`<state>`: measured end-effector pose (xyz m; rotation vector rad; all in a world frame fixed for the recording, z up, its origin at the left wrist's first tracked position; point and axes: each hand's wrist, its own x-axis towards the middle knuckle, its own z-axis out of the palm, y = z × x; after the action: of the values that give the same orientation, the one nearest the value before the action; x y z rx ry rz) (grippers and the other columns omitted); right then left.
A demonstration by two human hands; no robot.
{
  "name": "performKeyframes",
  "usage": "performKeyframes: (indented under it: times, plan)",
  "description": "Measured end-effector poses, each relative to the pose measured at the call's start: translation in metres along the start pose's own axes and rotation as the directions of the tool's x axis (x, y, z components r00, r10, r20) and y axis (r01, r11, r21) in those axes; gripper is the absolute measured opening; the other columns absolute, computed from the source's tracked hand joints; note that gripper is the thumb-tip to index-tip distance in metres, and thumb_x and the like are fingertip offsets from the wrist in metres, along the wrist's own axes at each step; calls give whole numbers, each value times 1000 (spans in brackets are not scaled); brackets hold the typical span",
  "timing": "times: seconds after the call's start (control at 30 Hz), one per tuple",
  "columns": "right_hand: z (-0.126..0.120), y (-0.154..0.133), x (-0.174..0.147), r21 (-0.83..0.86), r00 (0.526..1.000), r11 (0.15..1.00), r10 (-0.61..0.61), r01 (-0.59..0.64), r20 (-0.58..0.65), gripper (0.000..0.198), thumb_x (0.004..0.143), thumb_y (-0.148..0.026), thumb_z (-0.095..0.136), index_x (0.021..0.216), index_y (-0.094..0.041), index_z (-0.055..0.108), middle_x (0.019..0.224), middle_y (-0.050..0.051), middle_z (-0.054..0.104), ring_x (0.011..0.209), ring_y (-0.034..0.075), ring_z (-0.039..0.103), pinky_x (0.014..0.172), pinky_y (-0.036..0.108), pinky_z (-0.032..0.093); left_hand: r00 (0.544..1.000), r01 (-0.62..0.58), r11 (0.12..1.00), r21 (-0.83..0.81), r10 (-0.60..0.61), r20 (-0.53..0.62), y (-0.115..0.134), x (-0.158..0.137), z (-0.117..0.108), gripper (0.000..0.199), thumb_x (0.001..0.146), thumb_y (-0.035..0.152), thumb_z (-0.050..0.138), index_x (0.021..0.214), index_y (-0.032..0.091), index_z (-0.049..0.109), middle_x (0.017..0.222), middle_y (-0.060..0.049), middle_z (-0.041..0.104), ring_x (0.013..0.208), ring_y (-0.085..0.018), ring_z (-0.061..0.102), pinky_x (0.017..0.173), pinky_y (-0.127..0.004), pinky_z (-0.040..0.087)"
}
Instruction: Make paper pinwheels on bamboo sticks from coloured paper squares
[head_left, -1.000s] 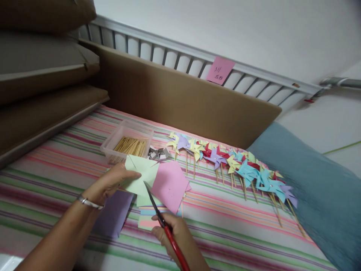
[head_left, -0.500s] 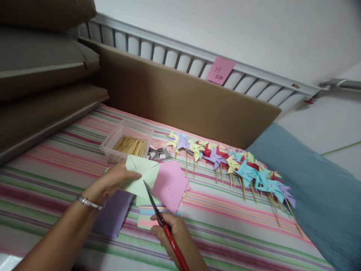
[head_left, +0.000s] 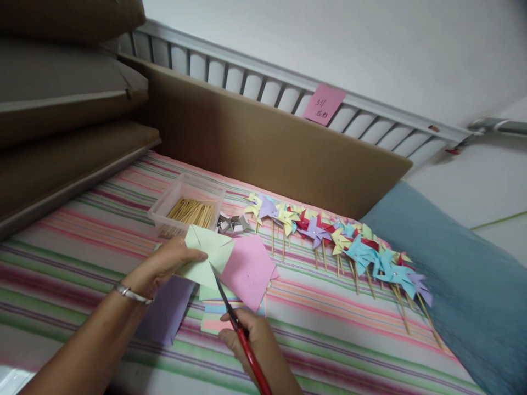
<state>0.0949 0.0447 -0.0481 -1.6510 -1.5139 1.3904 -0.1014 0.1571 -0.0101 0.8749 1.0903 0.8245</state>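
Note:
My left hand (head_left: 177, 258) pinches a light green paper square (head_left: 209, 244) by its left side, thumb on top. Slits run in from the square's upper corners. Red-handled scissors (head_left: 234, 321) are gripped in my right hand (head_left: 257, 340), their blades reaching the lower right part of the green paper; whether the blades are apart is hard to see. Pink paper (head_left: 249, 269) lies just right of the green square. Below it are layered coloured sheets (head_left: 216, 318). A purple paper sheet (head_left: 167, 310) lies under my left forearm.
Behind the paper stands a clear plastic box (head_left: 187, 189) of thin wooden sticks (head_left: 191, 213), with small metal pieces (head_left: 233, 223) beside it. Finished paper pinwheels (head_left: 317, 231) lie in a row to the right. A cardboard panel (head_left: 263, 145) borders the back, with stacked wrapped packages (head_left: 74, 137) at left.
Hardly anything differs. The whole view has shifted very slightly; both hands, the green paper and the scissors keep nearly the same position.

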Motion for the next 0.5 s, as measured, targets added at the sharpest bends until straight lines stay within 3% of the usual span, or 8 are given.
performKeyframes:
  times: [0.13,0.2,0.27,0.4,0.5]
  plan:
    - [-11,-1,-5,-120,997,990,-69,72,32,29,68,-19,58,95,-16,66,55,-5,43,49,9,38,48,21,30,998,-36,999,0,36,-57,3,1,-5,40,46,22,77,84,12,69,72,-6,72,69,-23,65,66,-31,49]
    - [-21,-1,-8,-82,996,994,-67,71,53,34,68,-15,55,102,-18,61,58,-4,51,51,11,45,51,21,35,997,-54,998,-13,53,-61,5,1,-8,38,47,21,77,83,12,69,73,-6,72,71,-23,65,68,-31,49]
    - [-30,0,-8,-2,995,995,-102,102,-20,34,71,-18,55,105,-18,57,69,1,61,60,14,54,56,23,41,998,-39,999,-6,39,-41,4,1,-9,36,48,21,76,82,12,69,72,-6,72,70,-23,65,67,-30,49]
    - [-39,1,-4,126,916,957,-205,261,-344,37,74,-32,59,107,-18,52,88,7,63,72,17,57,63,27,45,986,29,993,117,-48,157,-12,0,10,32,52,19,71,83,11,70,70,-6,71,61,-22,64,58,-29,47]
    - [-40,-1,-3,246,903,923,-185,295,-388,42,73,-33,60,111,-18,49,83,3,57,67,15,52,56,25,42,933,15,960,279,-114,342,-31,-2,36,22,55,16,66,76,11,70,66,-4,70,54,-19,60,51,-25,42]
